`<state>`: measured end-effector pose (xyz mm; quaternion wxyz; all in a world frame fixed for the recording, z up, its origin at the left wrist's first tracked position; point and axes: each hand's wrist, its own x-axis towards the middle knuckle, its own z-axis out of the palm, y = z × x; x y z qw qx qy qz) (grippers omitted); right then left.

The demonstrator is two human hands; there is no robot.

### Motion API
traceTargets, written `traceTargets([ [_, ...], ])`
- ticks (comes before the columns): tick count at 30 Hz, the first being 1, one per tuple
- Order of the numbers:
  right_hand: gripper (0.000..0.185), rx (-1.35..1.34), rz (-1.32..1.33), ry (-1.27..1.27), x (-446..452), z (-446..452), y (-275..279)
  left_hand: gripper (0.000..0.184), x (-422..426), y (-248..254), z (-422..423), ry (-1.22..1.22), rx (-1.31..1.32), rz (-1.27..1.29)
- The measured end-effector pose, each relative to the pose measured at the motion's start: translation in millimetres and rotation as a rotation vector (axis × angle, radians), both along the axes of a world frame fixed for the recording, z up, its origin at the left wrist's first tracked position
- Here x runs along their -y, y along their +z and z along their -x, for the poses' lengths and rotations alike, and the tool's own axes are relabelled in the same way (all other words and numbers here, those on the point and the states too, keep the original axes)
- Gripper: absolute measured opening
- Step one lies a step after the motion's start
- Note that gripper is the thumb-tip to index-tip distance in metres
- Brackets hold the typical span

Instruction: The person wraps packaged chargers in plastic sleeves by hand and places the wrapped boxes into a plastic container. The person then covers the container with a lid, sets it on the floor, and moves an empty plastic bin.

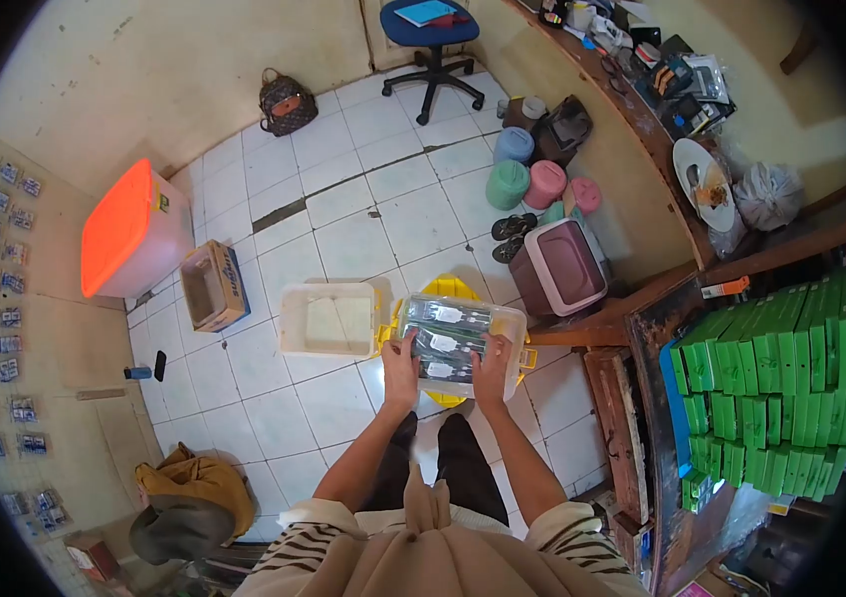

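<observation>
And now the packs (443,342) are held at their ends by the left hand (401,372) and right hand (490,370), fingers bent, in the clear tub (511,333), yellow plastic (453,289) seen beneath, an open bin (291,320) set just beside

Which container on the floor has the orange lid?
The big translucent bin, just left of the cardboard box; that box and the white tub are open-topped.

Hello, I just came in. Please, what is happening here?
A person has the left hand and right hand at a clear container, their fingers at the packaged items inside. Beneath it is something yellow. A pale open bin sits on the floor, to the left. Green boxes are stacked on the right.
</observation>
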<state>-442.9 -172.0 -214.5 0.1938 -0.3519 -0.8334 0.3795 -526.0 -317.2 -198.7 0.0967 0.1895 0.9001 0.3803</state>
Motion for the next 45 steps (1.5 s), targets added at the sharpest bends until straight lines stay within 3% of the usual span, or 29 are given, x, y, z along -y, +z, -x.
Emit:
traceTargets([
  [3, 0.046, 0.064, -0.024, 0.159, 1.3, -3.7, 5.6, 0.058, -3.7, -0.3, 11.5, -0.076, -0.098, 0.082],
  [5, 0.045, 0.1, -0.254, 0.301, 0.0, -3.3, 13.4, 0.062, -4.7, -1.9, 18.8, -0.113, -0.202, 0.139],
  [8, 0.047, 0.142, -0.302, 0.397, -6.8, -5.1, 4.8, 0.064, -6.2, 3.3, 27.7, -0.347, -0.389, 0.2],
  [13, 0.046, 0.158, -0.299, 0.336, -13.3, 1.6, -1.2, 0.062, -4.9, -21.0, 27.5, -0.427, -0.347, 0.415],
  [21, 0.046, 0.275, -0.403, 0.243, -4.4, -1.5, 9.4, 0.065, -3.8, -30.7, 24.9, -0.438, -0.402, 0.505],
  [23, 0.046, 0.183, -0.356, 0.252, -3.7, -13.9, 29.2, 0.076, -3.3, -22.0, 25.0, -0.456, -0.426, 0.469],
  [26, 0.043, 0.103, -0.358, 0.197, -1.0, -72.4, 59.9, 0.078, -8.5, 42.9, 7.6, -0.502, -0.325, 0.301],
  [29, 0.034, 0.111, -0.263, -0.031, 14.3, -166.3, 65.7, 0.065, -0.9, 47.8, -20.0, -0.815, -0.264, 0.004],
  [32, 0.021, 0.183, -0.063, -0.296, 51.8, -282.0, 21.7, 0.053, 16.3, 18.4, -62.8, -1.135, -0.254, -0.116],
  [35, 0.018, 0.359, 0.189, -0.751, 126.5, -380.4, -26.4, 0.049, 35.3, -3.2, -99.2, -1.32, -0.158, 0.063],
  [36, 0.025, 0.495, 0.391, -0.922, 153.3, -412.4, -54.8, 0.047, 41.2, -18.2, -104.8, -1.371, -0.187, 0.108],
  [38, 0.025, 0.471, 0.71, -1.196, 215.1, -470.8, -122.7, 0.043, 49.9, -41.2, -111.8, -1.429, -0.156, 0.147],
  [42, 0.024, 0.48, 0.809, -0.917, 280.2, -523.0, -135.5, 0.034, 56.1, -87.9, -122.9, -1.599, 0.047, 0.517],
  [43, 0.024, 0.553, 0.667, -0.854, 283.9, -531.3, -139.6, 0.034, 55.3, -98.6, -130.1, -1.627, 0.031, 0.51],
  [45, 0.025, 0.43, 0.743, -0.972, 276.1, -543.9, -129.7, 0.031, 47.7, -111.2, -151.7, -1.592, 0.106, 0.672],
])
